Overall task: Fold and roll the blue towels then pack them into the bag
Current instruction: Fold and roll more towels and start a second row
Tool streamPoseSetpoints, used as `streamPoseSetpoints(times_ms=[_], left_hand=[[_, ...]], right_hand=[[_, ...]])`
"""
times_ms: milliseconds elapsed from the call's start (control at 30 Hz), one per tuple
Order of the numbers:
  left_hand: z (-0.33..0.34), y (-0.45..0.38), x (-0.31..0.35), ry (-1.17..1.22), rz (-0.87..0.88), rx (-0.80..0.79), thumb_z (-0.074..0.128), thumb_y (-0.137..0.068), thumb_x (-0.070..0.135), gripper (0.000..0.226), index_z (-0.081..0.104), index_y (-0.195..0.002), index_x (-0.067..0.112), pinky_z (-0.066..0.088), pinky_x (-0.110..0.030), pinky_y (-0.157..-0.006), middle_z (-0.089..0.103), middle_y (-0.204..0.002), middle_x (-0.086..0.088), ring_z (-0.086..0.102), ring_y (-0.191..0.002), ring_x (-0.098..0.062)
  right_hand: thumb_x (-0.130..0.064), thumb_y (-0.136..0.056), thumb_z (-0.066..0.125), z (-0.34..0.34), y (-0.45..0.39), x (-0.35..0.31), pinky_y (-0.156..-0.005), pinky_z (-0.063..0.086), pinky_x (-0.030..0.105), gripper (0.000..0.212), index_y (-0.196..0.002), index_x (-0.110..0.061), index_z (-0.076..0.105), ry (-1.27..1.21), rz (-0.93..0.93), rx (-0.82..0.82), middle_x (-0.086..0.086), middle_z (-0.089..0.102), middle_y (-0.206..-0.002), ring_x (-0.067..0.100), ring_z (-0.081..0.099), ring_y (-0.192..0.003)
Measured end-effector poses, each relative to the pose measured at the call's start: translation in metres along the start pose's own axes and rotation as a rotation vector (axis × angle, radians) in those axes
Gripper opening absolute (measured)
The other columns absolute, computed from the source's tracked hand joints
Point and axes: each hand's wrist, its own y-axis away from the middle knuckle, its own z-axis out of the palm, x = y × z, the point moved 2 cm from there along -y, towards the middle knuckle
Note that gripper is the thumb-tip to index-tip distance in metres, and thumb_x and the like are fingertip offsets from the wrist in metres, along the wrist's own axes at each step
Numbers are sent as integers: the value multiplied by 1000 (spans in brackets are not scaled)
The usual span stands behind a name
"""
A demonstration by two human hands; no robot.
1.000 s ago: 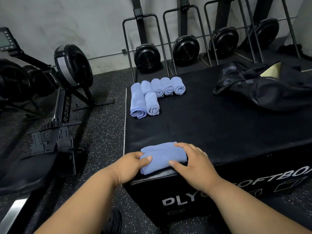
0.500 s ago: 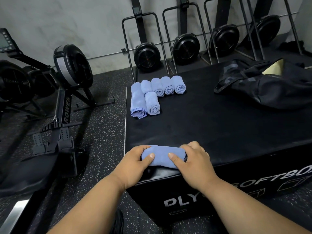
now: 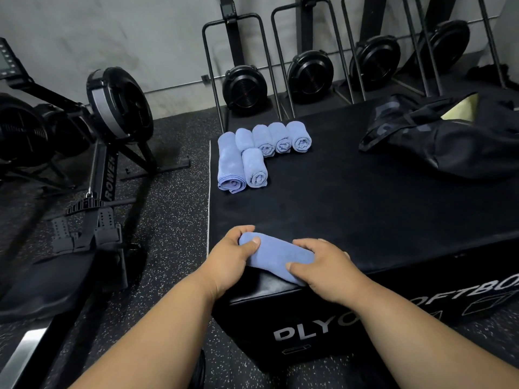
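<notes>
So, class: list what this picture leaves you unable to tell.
Head view only:
- Bag: contents hidden by its dark folds; right end cut off by the frame edge.
- Held towel: both ends covered by the left hand and right hand.
- Box lettering: partly blocked by the right forearm, cut off at the edge.

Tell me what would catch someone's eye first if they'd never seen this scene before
Most striking are the two hands at the near edge of the black plyo box, the left hand and right hand gripping a blue towel roll between them. Behind, at the box's far left corner, six finished rolled towels lie side by side, and a black bag lies open at the far right.
</notes>
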Motion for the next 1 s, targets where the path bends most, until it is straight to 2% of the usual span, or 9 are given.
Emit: streamPoseSetpoints(times_ms=[100,200,267,367,500,567,633,833,1000], left_hand=[[0,1,-1,40,102,16,70,-98,32,37,60,-134,33,47,-23,-103,68,-124,11,64,-115,-3],[-4,-10,0,148,103,119,68,-91,43,39,66,-128,30,45,-25,-105,71,-121,9,64,-116,-5],[-9,-21,-3,70,84,250,65,-97,32,28,66,-124,28,44,-26,-101,70,-114,11,65,-115,-11],[-9,-34,-16,-307,64,419,62,-93,21,33,66,-125,26,47,-34,-104,71,-112,5,65,-112,-24],[7,-41,-20,-746,81,492,55,-92,32,38,64,-129,29,42,-41,-104,61,-127,-2,52,-117,-29],[8,-45,-19,-764,68,516,52,-93,35,39,61,-131,30,40,-41,-103,59,-128,-1,50,-117,-28],[6,-46,-22,-755,84,542,52,-93,35,39,60,-131,30,39,-40,-104,60,-126,1,49,-116,-26],[5,-47,-29,-701,126,548,56,-92,33,35,60,-127,31,37,-39,-104,60,-124,4,48,-115,-23],[3,-50,-34,-679,148,555,48,-87,38,39,61,-123,31,39,-38,-105,60,-120,6,48,-113,-22]], right_hand=[[-55,-72,66,1,-2,4,-94,52,36,26,-96,-46,71,-68,1,-9,-19,63,-103,14,61,-104],[-53,-79,68,0,-5,9,-81,55,34,22,-80,-31,70,-178,-28,88,-11,64,-98,10,65,-87],[-48,-85,69,0,-7,9,-72,50,30,25,-74,-27,67,-246,-36,165,-7,64,-99,8,64,-82],[-48,-88,68,-3,-12,9,-67,43,26,26,-75,-25,67,-396,0,260,-6,66,-94,7,61,-73],[-49,-92,66,-10,-35,-3,-64,45,29,36,-78,-16,67,-503,52,312,-5,68,-83,13,60,-69],[-45,-95,66,-17,-61,-16,-62,43,30,37,-77,-13,66,-526,59,366,-5,65,-72,13,56,-65],[-45,-96,64,-23,-97,-27,-63,44,32,36,-80,-12,67,-528,80,426,-2,67,-74,16,60,-69],[-52,-98,55,-23,-203,-48,-86,56,43,49,-99,-5,68,-386,139,413,13,72,-105,35,67,-95],[-52,-104,49,-19,-249,-52,-76,43,35,58,-115,2,64,-282,205,403,19,67,-116,34,59,-92]])
